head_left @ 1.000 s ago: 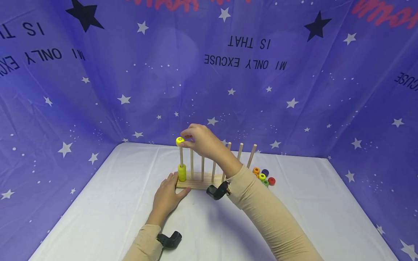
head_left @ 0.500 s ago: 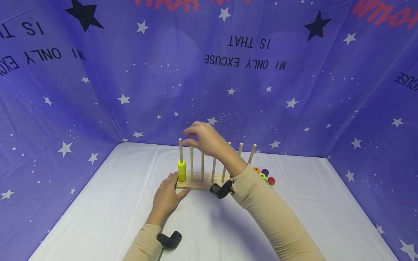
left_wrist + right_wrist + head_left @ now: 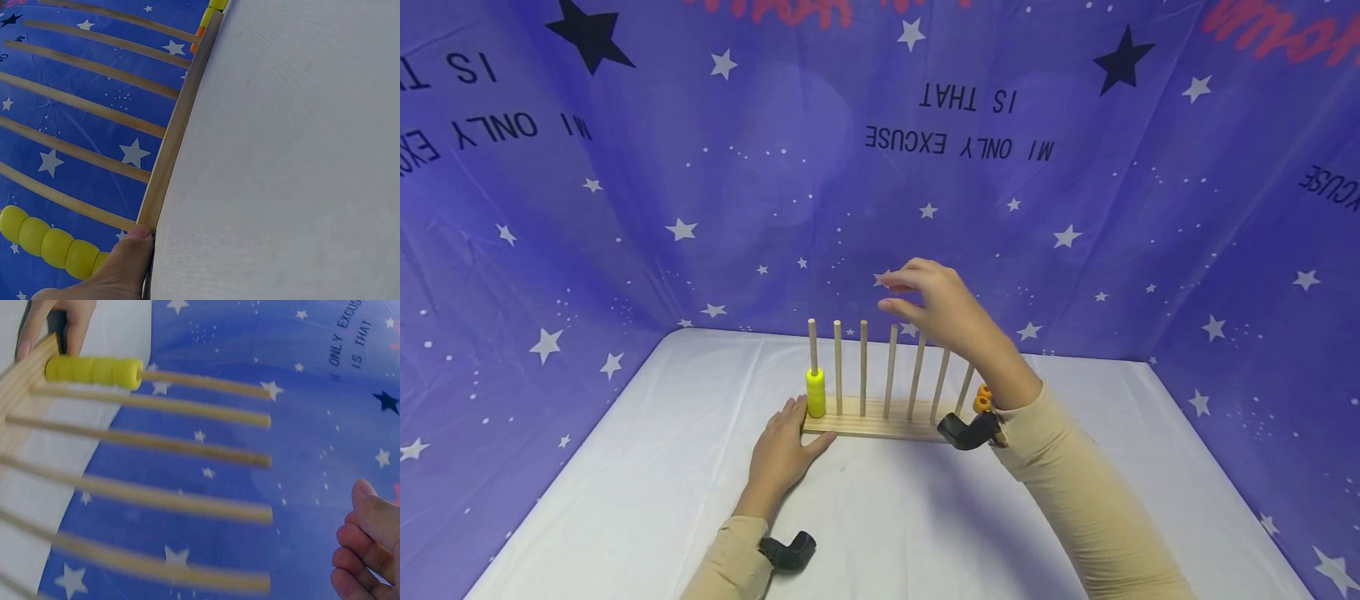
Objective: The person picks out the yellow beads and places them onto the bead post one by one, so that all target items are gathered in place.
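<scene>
A wooden peg rack, its base (image 3: pixel 872 427) on the white cloth, bears a row of several upright pegs (image 3: pixel 863 367). On the leftmost peg sits a stack of yellow beads (image 3: pixel 816 393), also visible as a yellow column (image 3: pixel 94 372) in the right wrist view. My left hand (image 3: pixel 781 454) grips the rack's left end, thumb at the front edge and fingers at the far side. My right hand (image 3: pixel 947 308) is raised above the pegs on the right half, holding nothing, with fingers loosely bent and thumb apart from them.
Orange beads (image 3: pixel 982 400) lie by the rack's right end, partly behind my right wrist; other beads there are hidden in the head view. A purple star-printed cloth (image 3: pixel 790 208) stands behind and around the white-covered table (image 3: pixel 865 517).
A yellow bead, first held at the leftmost peg's top, dropped onto the stack as my right hand let go. That hand then moved right and slightly up. My left hand stayed in place.
</scene>
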Tool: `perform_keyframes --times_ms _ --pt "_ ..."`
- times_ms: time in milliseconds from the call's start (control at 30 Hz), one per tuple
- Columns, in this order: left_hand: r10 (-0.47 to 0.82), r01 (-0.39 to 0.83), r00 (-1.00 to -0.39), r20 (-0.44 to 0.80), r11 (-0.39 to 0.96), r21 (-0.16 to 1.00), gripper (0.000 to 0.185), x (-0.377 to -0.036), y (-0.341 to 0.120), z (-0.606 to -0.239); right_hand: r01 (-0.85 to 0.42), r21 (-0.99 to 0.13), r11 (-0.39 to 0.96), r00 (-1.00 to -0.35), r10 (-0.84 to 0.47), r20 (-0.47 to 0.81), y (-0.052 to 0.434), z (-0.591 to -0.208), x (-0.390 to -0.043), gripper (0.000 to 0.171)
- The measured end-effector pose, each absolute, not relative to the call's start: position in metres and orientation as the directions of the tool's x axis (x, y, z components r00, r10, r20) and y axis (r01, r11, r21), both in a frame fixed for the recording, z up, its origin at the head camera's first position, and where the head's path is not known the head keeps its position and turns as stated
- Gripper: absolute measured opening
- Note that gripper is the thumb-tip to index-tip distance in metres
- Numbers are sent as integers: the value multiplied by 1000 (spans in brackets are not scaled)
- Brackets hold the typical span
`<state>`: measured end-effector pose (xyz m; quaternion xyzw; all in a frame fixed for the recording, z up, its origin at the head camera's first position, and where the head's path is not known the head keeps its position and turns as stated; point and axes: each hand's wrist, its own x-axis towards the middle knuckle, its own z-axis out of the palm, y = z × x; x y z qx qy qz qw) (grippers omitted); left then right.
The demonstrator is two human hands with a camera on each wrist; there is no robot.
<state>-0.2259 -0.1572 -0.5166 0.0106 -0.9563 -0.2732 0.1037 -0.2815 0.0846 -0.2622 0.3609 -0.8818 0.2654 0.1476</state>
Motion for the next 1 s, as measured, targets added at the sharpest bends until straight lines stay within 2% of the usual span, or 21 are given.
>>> perform_keyframes --times_ms 200,500,800,1000 --pt "-74 38 -979 190 849 527 89 -226 -157 -517 -702 -364 612 -692 -469 549 129 -270 -273 33" --pt "-71 48 -977 202 847 529 89 -227 -158 -518 -547 -416 726 -803 -315 506 184 -294 -264 36" --pt "-71 44 -978 197 849 527 90 -226 -158 -518 -433 -469 769 -886 -268 379 223 -359 -262 40" --pt "-72 44 -977 199 850 524 89 -228 -158 -518 -413 -473 778 -898 -259 356 238 -406 -262 36"
